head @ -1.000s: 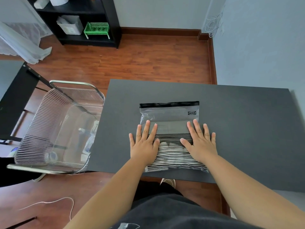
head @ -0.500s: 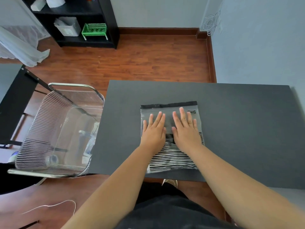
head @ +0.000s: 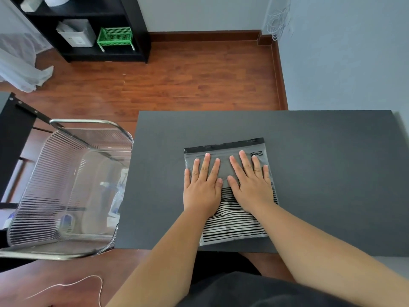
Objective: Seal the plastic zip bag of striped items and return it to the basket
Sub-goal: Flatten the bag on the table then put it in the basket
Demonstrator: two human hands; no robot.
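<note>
Zip bag (head: 228,171) lies flat on the dark table (head: 321,162), near the front edge, black zip strip (head: 223,146) on the far side. Striped items (head: 232,224) sit in the near half; the far half is clear film pressed flat.

Left hand (head: 202,187) and right hand (head: 251,181) both lie palm-down on the bag, fingers straight and spread, gripping nothing. Fingertips sit just short of the strip, not on it. Can't tell if the zip is closed.

Risks, my read:
- Air trapped around the fabric: seal it now and the bag stays puffy or the zip pops.
- Partial seal if the strip only gets pressed mid-span; the corners need a pass too.
- Slick film on a smooth table: a hard push could slide the bag.

Basket (head: 66,191), wire with a clear liner, stands off the table's left edge, well apart from the bag, with some packets already inside. Nothing on the table between bag and basket. The basket rim sits near table height, so lift the bag over it.

Background: black shelf (head: 88,29) with a green crate (head: 115,37), white cable (head: 73,284) on the floor. Not in the way.
</note>
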